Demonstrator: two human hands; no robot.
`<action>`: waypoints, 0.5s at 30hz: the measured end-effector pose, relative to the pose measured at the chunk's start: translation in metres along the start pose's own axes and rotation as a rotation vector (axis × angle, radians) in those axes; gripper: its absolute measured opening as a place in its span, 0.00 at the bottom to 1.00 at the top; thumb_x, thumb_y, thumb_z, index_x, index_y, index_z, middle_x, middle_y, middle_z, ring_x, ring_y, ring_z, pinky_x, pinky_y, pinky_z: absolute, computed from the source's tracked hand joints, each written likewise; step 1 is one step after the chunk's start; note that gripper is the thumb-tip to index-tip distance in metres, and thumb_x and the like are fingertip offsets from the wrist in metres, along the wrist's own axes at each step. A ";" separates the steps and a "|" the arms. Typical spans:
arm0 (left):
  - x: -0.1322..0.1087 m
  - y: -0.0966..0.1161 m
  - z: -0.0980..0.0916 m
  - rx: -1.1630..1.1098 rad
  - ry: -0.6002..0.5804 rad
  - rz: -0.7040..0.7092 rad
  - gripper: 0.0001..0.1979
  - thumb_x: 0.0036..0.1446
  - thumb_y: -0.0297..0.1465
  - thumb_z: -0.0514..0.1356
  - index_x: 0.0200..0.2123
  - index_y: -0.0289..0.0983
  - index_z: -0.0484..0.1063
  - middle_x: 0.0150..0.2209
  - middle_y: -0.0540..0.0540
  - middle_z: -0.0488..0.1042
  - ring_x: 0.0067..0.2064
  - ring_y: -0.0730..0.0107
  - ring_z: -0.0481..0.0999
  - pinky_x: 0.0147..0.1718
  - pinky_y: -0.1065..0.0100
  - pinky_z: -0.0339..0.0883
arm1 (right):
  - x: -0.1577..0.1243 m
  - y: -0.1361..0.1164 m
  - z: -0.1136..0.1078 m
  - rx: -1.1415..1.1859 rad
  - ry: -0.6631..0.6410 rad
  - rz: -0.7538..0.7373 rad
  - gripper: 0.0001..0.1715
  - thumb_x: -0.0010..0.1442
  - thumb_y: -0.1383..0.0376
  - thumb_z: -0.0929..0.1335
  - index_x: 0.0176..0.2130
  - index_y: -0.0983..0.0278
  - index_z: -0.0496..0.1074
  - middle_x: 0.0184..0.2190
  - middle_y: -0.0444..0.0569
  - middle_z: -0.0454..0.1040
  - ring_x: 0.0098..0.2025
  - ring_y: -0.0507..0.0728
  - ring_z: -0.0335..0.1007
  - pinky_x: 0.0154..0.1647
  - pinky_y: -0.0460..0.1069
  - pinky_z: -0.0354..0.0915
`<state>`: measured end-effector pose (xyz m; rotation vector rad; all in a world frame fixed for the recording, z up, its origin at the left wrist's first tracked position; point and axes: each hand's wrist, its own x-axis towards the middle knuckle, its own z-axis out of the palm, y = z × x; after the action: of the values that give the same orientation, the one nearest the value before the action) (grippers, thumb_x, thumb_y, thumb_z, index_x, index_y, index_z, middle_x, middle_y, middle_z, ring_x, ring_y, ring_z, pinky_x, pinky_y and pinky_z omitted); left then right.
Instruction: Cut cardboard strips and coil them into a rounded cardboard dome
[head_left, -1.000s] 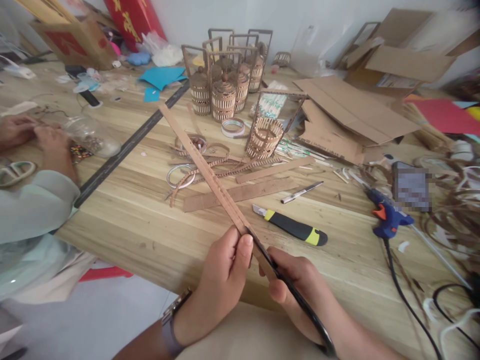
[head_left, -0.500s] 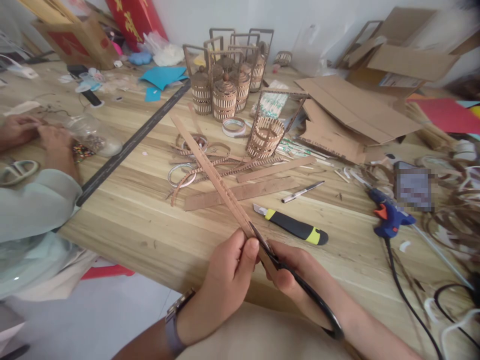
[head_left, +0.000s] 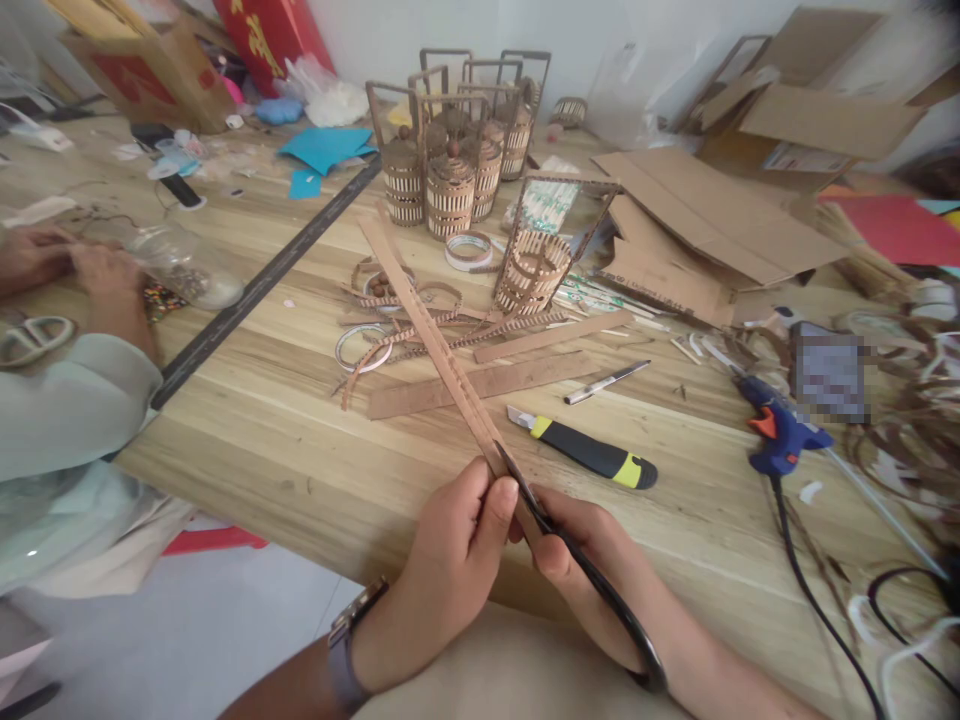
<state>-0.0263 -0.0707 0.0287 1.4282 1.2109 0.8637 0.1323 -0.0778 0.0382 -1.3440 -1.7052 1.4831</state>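
Brown strip (head_left: 448, 370) pinched under its thumb, the left hand (head_left: 450, 565) slants beside the right hand (head_left: 600, 565), curled closed around scissors (head_left: 622, 612).

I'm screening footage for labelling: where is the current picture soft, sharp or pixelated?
Head view: soft toward the corners, as at the open cardboard box; head view: coarse pixels cover the phone-like device; head view: the utility knife looks clearer.
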 end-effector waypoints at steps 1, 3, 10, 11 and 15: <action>0.000 0.000 0.000 -0.005 -0.003 0.003 0.15 0.70 0.38 0.48 0.30 0.41 0.63 0.25 0.51 0.72 0.28 0.69 0.71 0.27 0.70 0.61 | 0.000 0.000 0.000 0.009 0.001 0.003 0.42 0.55 0.28 0.56 0.29 0.63 0.64 0.26 0.45 0.62 0.29 0.53 0.53 0.27 0.47 0.57; 0.001 0.000 0.000 -0.016 -0.008 0.006 0.15 0.70 0.38 0.48 0.31 0.40 0.63 0.26 0.51 0.72 0.28 0.69 0.71 0.28 0.70 0.61 | 0.001 -0.001 0.001 0.026 0.007 0.006 0.43 0.54 0.28 0.56 0.29 0.64 0.65 0.26 0.45 0.62 0.29 0.53 0.54 0.27 0.47 0.57; 0.004 0.001 -0.005 -0.012 -0.039 0.026 0.17 0.70 0.38 0.50 0.27 0.40 0.61 0.24 0.53 0.67 0.26 0.72 0.66 0.27 0.70 0.58 | 0.001 -0.002 0.001 0.033 0.043 0.030 0.43 0.52 0.26 0.56 0.25 0.63 0.60 0.23 0.41 0.54 0.26 0.50 0.47 0.24 0.47 0.49; 0.006 0.001 -0.008 -0.010 -0.032 0.017 0.17 0.69 0.39 0.50 0.27 0.40 0.60 0.23 0.54 0.65 0.26 0.72 0.64 0.26 0.70 0.57 | 0.000 -0.002 0.001 0.029 0.041 0.033 0.43 0.51 0.26 0.56 0.25 0.63 0.60 0.22 0.41 0.54 0.25 0.50 0.47 0.23 0.47 0.48; 0.014 0.005 -0.017 -0.051 0.085 -0.070 0.19 0.67 0.41 0.51 0.25 0.41 0.57 0.21 0.56 0.57 0.24 0.73 0.58 0.24 0.70 0.54 | -0.002 0.000 0.001 0.023 0.030 0.043 0.45 0.51 0.26 0.57 0.26 0.64 0.64 0.22 0.41 0.55 0.25 0.50 0.47 0.23 0.47 0.46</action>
<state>-0.0379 -0.0532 0.0355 1.3116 1.2864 0.9083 0.1327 -0.0799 0.0382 -1.3927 -1.6457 1.4945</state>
